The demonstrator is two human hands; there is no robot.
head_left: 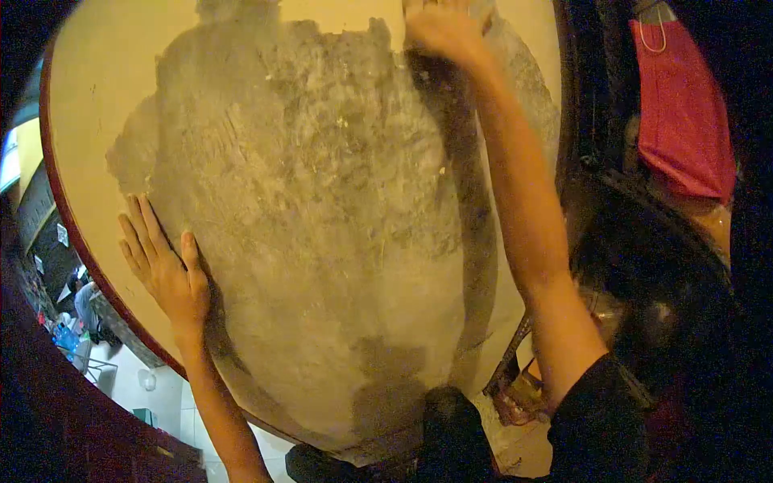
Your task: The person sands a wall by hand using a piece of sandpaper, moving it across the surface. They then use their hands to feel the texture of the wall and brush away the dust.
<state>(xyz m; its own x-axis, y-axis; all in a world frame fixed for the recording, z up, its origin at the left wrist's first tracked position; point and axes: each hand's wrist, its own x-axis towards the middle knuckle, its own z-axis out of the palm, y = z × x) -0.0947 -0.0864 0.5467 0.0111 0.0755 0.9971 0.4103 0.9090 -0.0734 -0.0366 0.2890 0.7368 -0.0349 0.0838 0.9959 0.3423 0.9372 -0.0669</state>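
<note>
A large cream wall panel (88, 161) fills the middle of the head view, with a broad, rough grey patch (322, 161) on it. My left hand (173, 278) lies flat against the panel at the patch's lower left edge, fingers spread, holding nothing. At the top of the view my right hand (447, 30) is against the panel, near the patch's upper right edge. Its fingers are curled, and the frame's top edge partly cuts them off. What they hold, if anything, I cannot make out. My right arm casts a dark shadow down the panel.
A red cloth bag (684, 105) hangs at the upper right. Below it is a dark, rounded shape (644, 233). A dark red edge (60, 193) borders the panel on the left. Beyond it, at the lower left, a person (84, 302) is near blue items (66, 336) and a pale floor.
</note>
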